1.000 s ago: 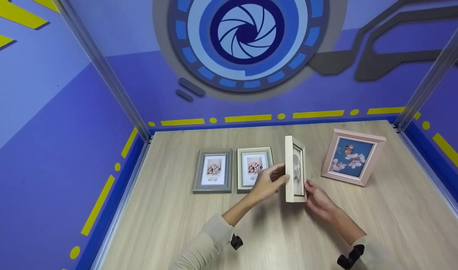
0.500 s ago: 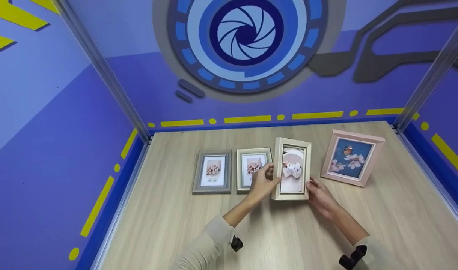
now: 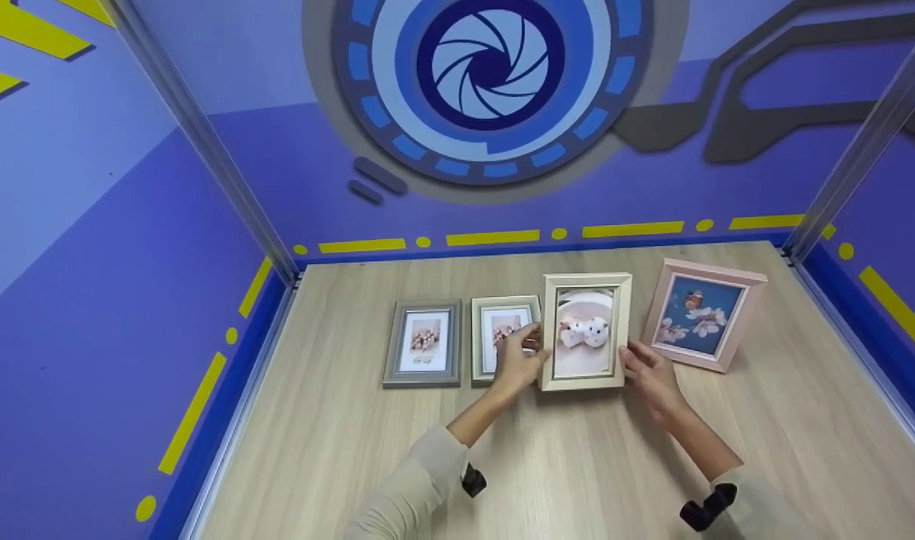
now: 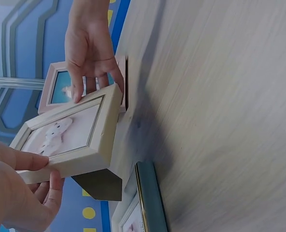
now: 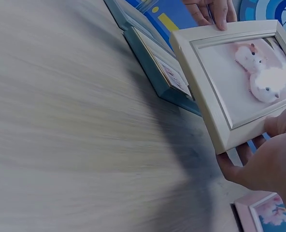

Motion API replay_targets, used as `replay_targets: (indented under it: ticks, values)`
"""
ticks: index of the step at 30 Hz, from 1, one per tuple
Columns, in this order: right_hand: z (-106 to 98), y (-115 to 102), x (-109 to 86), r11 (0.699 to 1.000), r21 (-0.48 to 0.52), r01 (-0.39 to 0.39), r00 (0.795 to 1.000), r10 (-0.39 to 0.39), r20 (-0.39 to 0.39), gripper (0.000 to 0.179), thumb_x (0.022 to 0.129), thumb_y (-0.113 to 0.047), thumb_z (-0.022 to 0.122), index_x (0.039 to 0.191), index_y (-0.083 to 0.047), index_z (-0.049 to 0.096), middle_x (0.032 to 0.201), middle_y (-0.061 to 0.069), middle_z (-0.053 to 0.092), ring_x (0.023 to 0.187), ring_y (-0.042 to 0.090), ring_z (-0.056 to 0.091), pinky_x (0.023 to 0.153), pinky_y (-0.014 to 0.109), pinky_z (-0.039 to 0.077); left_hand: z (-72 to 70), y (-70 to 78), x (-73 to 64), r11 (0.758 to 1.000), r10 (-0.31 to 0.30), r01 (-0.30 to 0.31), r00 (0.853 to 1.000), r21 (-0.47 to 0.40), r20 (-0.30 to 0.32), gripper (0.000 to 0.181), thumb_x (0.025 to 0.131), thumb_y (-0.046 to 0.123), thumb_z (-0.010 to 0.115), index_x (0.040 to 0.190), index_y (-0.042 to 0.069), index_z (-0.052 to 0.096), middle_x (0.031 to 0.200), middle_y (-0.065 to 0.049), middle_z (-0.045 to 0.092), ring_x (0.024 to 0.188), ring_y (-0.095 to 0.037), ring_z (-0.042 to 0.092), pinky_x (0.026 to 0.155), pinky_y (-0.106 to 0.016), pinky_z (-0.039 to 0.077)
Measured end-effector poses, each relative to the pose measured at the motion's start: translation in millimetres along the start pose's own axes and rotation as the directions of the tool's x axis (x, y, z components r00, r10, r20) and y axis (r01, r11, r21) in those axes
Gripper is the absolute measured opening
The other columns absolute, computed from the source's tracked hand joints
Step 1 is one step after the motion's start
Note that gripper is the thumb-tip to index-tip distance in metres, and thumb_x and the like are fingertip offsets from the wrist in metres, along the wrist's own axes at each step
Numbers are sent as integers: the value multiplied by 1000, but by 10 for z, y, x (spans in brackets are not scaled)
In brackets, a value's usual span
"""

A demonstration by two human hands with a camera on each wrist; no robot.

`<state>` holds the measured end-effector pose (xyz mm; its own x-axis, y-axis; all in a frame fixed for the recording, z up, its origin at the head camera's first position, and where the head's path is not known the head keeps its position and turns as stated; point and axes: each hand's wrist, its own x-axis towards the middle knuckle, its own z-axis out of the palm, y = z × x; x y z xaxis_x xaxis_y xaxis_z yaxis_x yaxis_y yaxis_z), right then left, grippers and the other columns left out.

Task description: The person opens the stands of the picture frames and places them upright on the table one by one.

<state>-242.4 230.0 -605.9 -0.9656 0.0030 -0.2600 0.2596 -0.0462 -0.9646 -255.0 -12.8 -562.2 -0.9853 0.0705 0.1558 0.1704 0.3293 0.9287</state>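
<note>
A cream photo frame (image 3: 586, 279) with a picture of two small white animals faces me, held between both hands. My left hand (image 3: 519, 361) pinches its left edge, thumb on the front and fingers behind. On the opposite edge, my right hand (image 3: 656, 379) grips it the same way, as the right wrist view also shows. The lower edge of the cream frame (image 4: 107, 133) hangs over the table with a shadow beneath. A dark support flap (image 4: 100, 185) sticks out from its back in the left wrist view.
A grey photo frame (image 3: 390, 345) and a pale gold one (image 3: 478, 337) lie side by side on the left, the second partly behind my left hand. At the right a pink frame (image 3: 742, 330) stands upright. The wooden table (image 3: 322, 450) ends at blue panels.
The cream frame has turned from nearly edge-on to facing me. My right hand has moved slightly up and right; my left hand slightly left. The other frames stay put.
</note>
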Motion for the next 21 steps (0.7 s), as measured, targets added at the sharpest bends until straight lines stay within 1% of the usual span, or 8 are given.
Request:
replay_targets:
  ticks: [2,3,5,7,10,14,19,21]
  values:
    - [-6,-13,-6,999,-33,13,999,-14,-32,69,106,-32,53,159,3,26,160,28,35,96,-10,60,85,16,56,15,0,12,1000,-12,12,1000,-2,-2,40,83,-6,73,123,-3,69,104,-17,75,92,-23,71,79,-21,59]
    - [-6,-20,-9,999,-46,23,999,-25,-48,67,106,-32,54,158,3,28,160,29,34,96,-11,59,84,15,56,22,-2,21,1000,-10,10,1000,6,-3,40,83,-6,73,123,-4,69,104,-18,75,92,-23,71,80,-23,59]
    - [0,-40,-7,996,-73,45,995,-51,-87,63,106,-27,55,156,4,33,158,27,39,94,-14,58,82,14,56,35,1,44,1000,-6,6,1000,23,-11,40,84,-5,73,123,-4,69,103,-18,76,92,-25,72,81,-27,60]
    - [7,-63,8,992,-103,77,987,-91,-135,57,105,-21,57,153,4,40,151,24,49,91,-15,58,81,14,57,47,10,78,999,-11,12,1000,48,-20,41,84,-4,73,125,-4,68,103,-18,76,92,-26,72,84,-29,60]
    - [17,-108,37,979,-153,137,967,-165,-194,51,103,-14,60,148,6,47,141,23,59,88,-14,60,79,16,59,69,31,145,996,-18,22,999,91,-40,44,84,-1,74,128,-2,68,102,-16,77,92,-24,72,85,-30,59]
    - [15,-157,81,950,-229,210,937,-263,-230,45,101,-8,61,143,7,54,136,32,60,83,-14,60,77,18,60,120,45,240,989,-4,15,997,149,-76,44,83,0,74,127,1,70,100,-12,76,91,-22,71,84,-27,57]
    - [7,-176,151,915,-315,253,902,-341,-265,40,99,-7,64,137,7,60,129,34,63,77,-18,59,71,17,60,218,26,339,978,17,10,992,209,-128,42,82,1,74,124,2,72,97,-9,71,91,-22,67,85,-27,54]
    - [1,-171,183,905,-334,265,889,-363,-278,40,99,-7,65,135,7,61,127,33,64,74,-20,58,67,13,58,262,23,372,976,14,17,990,216,-142,42,82,-1,72,124,1,72,95,-9,69,90,-22,67,84,-27,54]
